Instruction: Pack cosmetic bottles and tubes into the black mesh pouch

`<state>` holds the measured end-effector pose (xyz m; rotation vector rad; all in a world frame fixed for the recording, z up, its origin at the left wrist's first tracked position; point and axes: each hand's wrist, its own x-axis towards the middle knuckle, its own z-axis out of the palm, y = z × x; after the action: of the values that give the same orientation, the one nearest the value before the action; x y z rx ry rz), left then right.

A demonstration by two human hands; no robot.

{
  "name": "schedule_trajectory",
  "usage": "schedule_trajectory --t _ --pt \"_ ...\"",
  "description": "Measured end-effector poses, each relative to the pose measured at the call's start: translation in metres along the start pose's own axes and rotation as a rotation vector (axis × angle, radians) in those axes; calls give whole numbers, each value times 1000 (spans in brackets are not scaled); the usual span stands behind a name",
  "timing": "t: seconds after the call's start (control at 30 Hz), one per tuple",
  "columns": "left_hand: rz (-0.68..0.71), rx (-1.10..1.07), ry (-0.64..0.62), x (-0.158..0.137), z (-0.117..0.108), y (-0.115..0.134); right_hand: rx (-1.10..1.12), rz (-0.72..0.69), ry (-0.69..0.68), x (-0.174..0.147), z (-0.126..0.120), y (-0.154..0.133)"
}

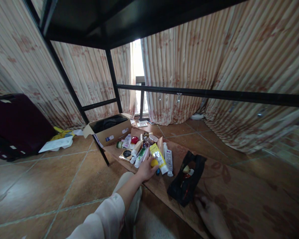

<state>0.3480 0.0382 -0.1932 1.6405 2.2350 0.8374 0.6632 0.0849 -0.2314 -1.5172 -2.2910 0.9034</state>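
Note:
My left hand reaches into a pile of tubes and small cosmetics, its fingers closed around a yellow round thing. Just beyond it lies a yellow and white tube, with a white tube to its right. White and green tubes, a gold compact-like case and a red round lid are left of and behind the hand. A black bag gapes upward with several small items inside. At its near right corner my right hand is closed on the bag's edge; its fingertips are dim and partly hidden.
An open cardboard box holding something black stands behind the pile on the brown patterned mat. Black metal bars and a dark board overhang the area. A dark suitcase and a white tray are at left.

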Motion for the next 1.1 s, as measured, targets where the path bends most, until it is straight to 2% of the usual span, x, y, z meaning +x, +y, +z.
schedule_trajectory --t 1.1 --pt "1 24 -11 0 0 -1 13 0 29 -1 0 -2"
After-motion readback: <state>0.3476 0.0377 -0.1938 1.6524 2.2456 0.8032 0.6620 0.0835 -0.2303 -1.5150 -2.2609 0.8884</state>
